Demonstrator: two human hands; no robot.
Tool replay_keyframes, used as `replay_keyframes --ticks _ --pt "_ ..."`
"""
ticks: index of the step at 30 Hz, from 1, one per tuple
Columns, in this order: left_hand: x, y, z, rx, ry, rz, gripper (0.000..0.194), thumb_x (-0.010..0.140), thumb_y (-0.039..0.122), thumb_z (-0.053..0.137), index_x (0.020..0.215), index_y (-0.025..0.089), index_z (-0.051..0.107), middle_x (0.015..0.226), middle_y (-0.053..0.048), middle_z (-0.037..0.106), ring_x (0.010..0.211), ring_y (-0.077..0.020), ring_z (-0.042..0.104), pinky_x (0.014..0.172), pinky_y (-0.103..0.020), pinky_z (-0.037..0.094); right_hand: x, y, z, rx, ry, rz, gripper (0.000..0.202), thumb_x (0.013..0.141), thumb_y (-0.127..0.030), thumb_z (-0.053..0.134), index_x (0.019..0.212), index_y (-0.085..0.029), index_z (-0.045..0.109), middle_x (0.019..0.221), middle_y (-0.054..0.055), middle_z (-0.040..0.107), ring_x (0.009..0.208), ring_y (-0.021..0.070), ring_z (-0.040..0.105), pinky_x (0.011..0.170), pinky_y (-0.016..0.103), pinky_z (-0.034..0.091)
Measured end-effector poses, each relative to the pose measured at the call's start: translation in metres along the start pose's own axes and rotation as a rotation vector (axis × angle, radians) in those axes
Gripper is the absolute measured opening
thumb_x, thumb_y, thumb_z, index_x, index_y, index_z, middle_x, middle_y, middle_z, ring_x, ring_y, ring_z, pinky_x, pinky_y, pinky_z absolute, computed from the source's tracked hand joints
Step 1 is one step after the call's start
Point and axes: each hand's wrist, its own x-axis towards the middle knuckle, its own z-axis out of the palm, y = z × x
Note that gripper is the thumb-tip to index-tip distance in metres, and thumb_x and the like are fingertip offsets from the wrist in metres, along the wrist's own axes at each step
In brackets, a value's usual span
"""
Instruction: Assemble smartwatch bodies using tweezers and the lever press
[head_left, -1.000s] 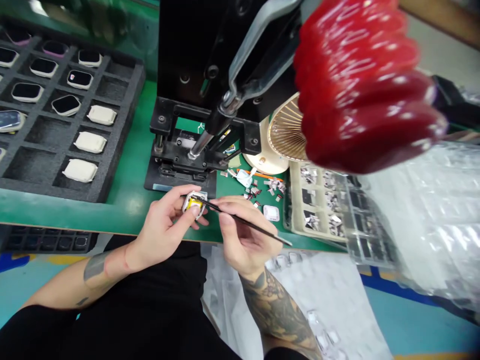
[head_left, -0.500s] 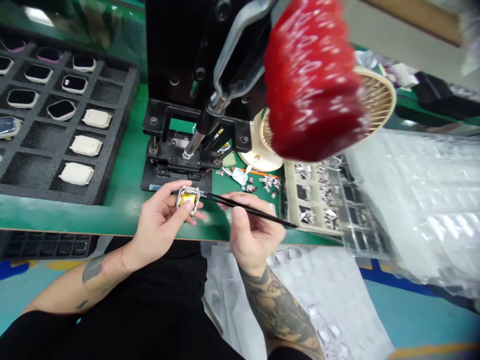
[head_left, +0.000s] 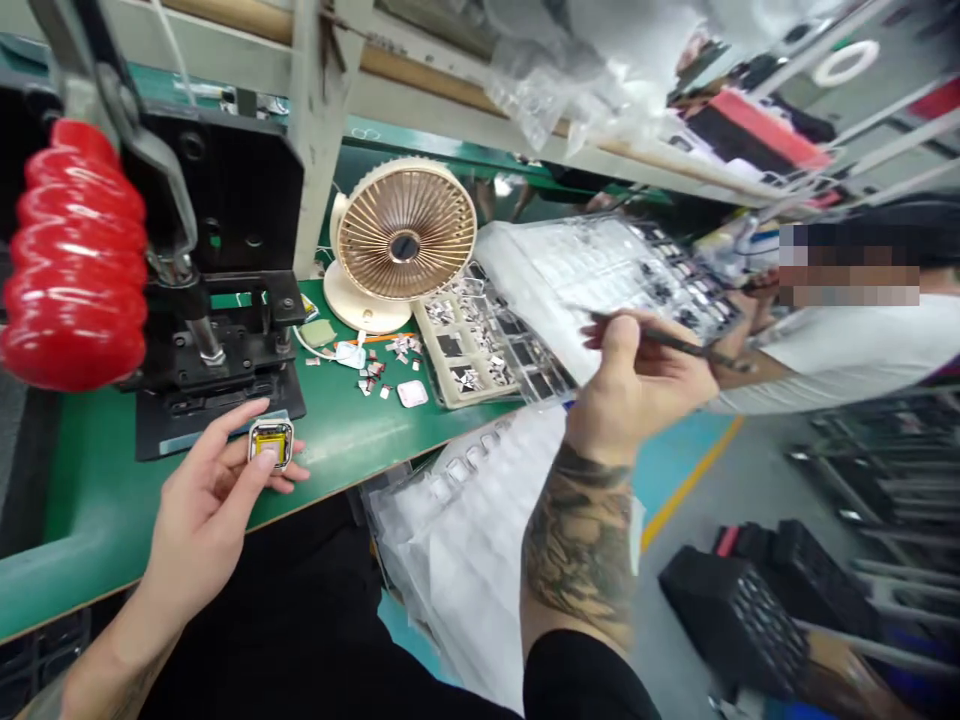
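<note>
My left hand [head_left: 199,510] is closed around an open smartwatch case [head_left: 262,428], thumb on its inside. The case has a pale metallic rim, with a yellow part showing within. It is over the front of the green bench [head_left: 341,440], just before the press base. In my right hand [head_left: 637,395] is a pair of black tweezers [head_left: 675,343], gripped between thumb and fingers. That hand is raised to the right, beyond the parts box and over the plastic sheeting; the tweezer tips are blurred.
A press with a red ribbed handle [head_left: 75,265] stands at left. Behind the scattered small parts [head_left: 371,375] is a cream fan [head_left: 405,240]. A divided parts box [head_left: 442,385] and clear plastic trays [head_left: 592,255] lie rightward. A co-worker [head_left: 847,345] sits at far right.
My view has swung to the right. The right hand, with the tweezers, has left the watch case and moved up and away rightward. The left hand still holds the case.
</note>
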Motion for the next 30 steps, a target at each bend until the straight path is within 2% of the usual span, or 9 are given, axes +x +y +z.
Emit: replay_keyframes --ticks 2,4,9,12,14,19,22,26,30 --pt "-0.002 -0.002 0.005 0.074 -0.011 0.021 0.051 0.108 0.050 0.079 0.153 0.027 0.068 0.124 -0.009 0.088 0.099 -0.0275 0.088 0.087 -0.041 0.074 -0.006 0.004 0.005 -0.165 0.186 -0.090 0.013 0.105 -0.035 0.083 0.107 -0.022 0.083 0.097 0.007 0.078 0.082 0.0199 0.076 0.074 0.034 0.060" --pt "-0.003 -0.004 0.008 0.121 -0.004 0.036 0.041 0.109 0.052 0.078 0.141 0.027 0.073 0.127 -0.009 0.087 0.101 -0.0280 0.087 0.088 -0.042 0.073 -0.031 -0.005 0.022 -0.291 0.119 -0.202 0.011 0.106 -0.030 0.079 0.115 -0.024 0.084 0.104 0.007 0.080 0.093 0.0240 0.079 0.084 0.040 0.064" --pt "-0.007 -0.008 0.003 0.189 0.016 0.062 0.030 0.110 0.050 0.076 0.130 0.028 0.073 0.127 -0.006 0.087 0.103 -0.0275 0.087 0.090 -0.042 0.072 -0.107 -0.040 0.075 -0.310 -0.724 -0.590 0.031 0.111 -0.015 0.064 0.137 -0.028 0.076 0.113 0.006 0.082 0.102 0.0237 0.075 0.085 0.041 0.061" --pt "-0.009 -0.007 0.002 0.213 0.017 0.067 0.032 0.110 0.051 0.076 0.131 0.027 0.073 0.128 -0.007 0.087 0.103 -0.0277 0.087 0.091 -0.042 0.072 -0.117 -0.043 0.092 -0.435 -0.968 -0.712 0.029 0.115 -0.015 0.057 0.137 -0.023 0.075 0.116 0.007 0.082 0.103 0.0222 0.071 0.086 0.040 0.057" --pt "-0.009 -0.007 0.002 0.223 0.019 0.071 0.032 0.111 0.051 0.075 0.131 0.026 0.072 0.129 -0.007 0.087 0.104 -0.0279 0.087 0.092 -0.043 0.072 -0.104 -0.032 0.091 -0.486 -0.971 -0.679 0.029 0.116 -0.015 0.055 0.137 -0.023 0.074 0.119 0.007 0.082 0.104 0.0212 0.071 0.087 0.039 0.054" --pt "-0.008 -0.012 -0.001 0.246 0.011 0.107 0.029 0.113 0.047 0.072 0.131 0.024 0.073 0.128 -0.008 0.087 0.102 -0.0266 0.087 0.090 -0.041 0.073 -0.030 0.031 0.076 -0.641 -0.648 -0.266 0.023 0.113 -0.020 0.056 0.116 -0.022 0.079 0.108 0.010 0.077 0.101 0.0252 0.069 0.092 0.041 0.055" --pt "-0.007 -0.016 -0.003 0.241 0.003 0.113 0.033 0.113 0.047 0.073 0.138 0.024 0.071 0.129 -0.008 0.087 0.104 -0.0259 0.088 0.091 -0.040 0.073 0.007 0.073 0.085 -0.639 -0.665 -0.074 0.019 0.104 -0.017 0.063 0.112 -0.020 0.080 0.112 0.011 0.077 0.106 0.0281 0.068 0.099 0.045 0.056" --pt "-0.006 -0.019 -0.003 0.221 0.001 0.106 0.037 0.113 0.046 0.074 0.143 0.026 0.067 0.131 -0.009 0.087 0.107 -0.0269 0.088 0.092 -0.040 0.073 0.021 0.100 0.106 -0.590 -0.744 -0.022 0.014 0.098 -0.016 0.067 0.101 -0.021 0.080 0.110 0.011 0.078 0.109 0.0294 0.069 0.103 0.046 0.056" --pt "-0.006 -0.020 -0.003 0.212 -0.010 0.115 0.032 0.113 0.046 0.074 0.136 0.025 0.066 0.132 -0.010 0.087 0.108 -0.0282 0.088 0.092 -0.041 0.073 0.014 0.098 0.102 -0.573 -0.646 0.000 0.011 0.098 -0.016 0.064 0.096 -0.020 0.075 0.104 0.010 0.080 0.102 0.0276 0.071 0.101 0.046 0.058"
